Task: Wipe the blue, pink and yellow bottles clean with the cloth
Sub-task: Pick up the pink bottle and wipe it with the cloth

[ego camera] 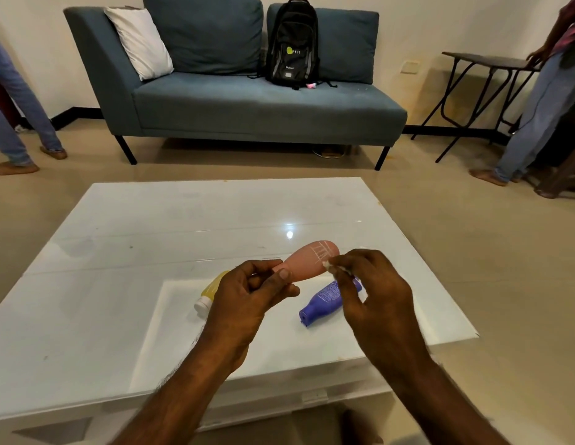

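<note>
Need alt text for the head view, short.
Left hand holds a pink bottle above a white table while the right hand presses a small cloth to it; yellow bottle and blue bottle lie below.

Both forearms come up from the bottom edge, bare, angled in toward each other. The left hand (247, 293) is curled shut around the neck end of the pink bottle (308, 260), thumb on top, holding it off the table. The right hand (373, 284) pinches a small bit of white cloth (328, 264) at its fingertips, right against the bottle's fat end.
</note>
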